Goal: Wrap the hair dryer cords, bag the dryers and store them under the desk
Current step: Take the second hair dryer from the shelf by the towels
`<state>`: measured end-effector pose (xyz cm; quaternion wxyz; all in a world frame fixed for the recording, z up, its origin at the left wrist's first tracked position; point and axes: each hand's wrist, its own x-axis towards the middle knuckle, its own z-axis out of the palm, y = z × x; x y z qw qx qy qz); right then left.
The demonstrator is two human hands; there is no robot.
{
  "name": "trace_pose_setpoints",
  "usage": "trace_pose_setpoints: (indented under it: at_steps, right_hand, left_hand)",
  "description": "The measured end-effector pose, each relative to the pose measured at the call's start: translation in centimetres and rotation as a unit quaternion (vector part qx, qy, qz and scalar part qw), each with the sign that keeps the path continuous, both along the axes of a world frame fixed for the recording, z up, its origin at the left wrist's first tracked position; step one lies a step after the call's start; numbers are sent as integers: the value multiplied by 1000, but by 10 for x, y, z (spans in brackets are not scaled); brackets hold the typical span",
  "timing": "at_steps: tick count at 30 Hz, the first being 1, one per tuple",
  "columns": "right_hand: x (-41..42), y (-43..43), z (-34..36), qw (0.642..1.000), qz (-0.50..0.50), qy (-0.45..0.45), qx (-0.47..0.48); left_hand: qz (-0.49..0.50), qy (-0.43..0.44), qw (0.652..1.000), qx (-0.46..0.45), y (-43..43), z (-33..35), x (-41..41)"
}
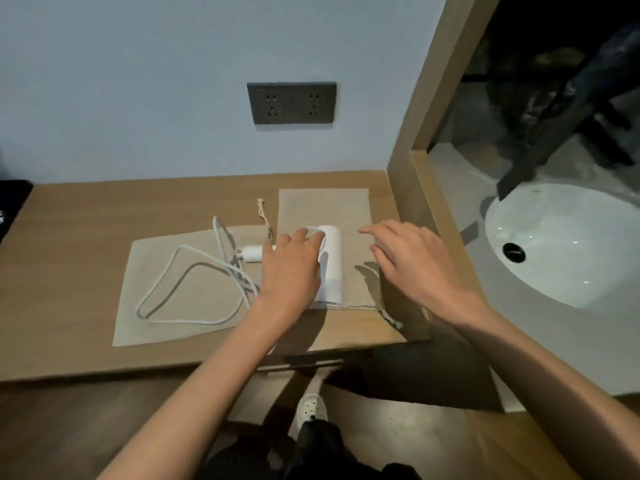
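Note:
A white hair dryer [331, 268] lies on a beige cloth bag [325, 209] on the wooden desk [79, 216]. Its white cord [180, 289] sprawls in loose loops over a second beige bag [180, 268] to the left, with the white plug [251, 253] near the dryer. My left hand [291, 265] rests on the dryer's left side, fingers curled over its top end. My right hand [412, 254] hovers just right of the dryer, fingers spread and holding nothing. A drawstring [263, 214] trails between the bags.
A dark double wall socket [292, 102] sits on the wall above the desk. A wooden partition [405, 188] bounds the desk on the right; beyond it is a white sink basin [568, 244]. My foot in a white shoe [311, 407] stands below the desk edge.

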<state>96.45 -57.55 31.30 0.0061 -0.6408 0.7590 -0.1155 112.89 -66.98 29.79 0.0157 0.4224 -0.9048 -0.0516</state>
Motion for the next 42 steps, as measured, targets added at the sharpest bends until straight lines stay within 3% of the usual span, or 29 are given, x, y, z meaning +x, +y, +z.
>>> trace_pose_setpoints:
  at_steps: [9,18,31,42]
  right_hand:
    - [-52,155,14,996,-91,15,-19]
    - [-109,377,19,977,-212,31,4]
    - [-214,627,17,894,-448,22,13]
    - [-388,749,11,865,-499,26,53]
  left_hand:
    - [-138,72,988,-5,127,20,-78]
    - [-232,58,971,-19,312,27,-173]
    - [-467,59,882,-22,519,34,-359]
    - [-532,25,846,-8,650,13,-571]
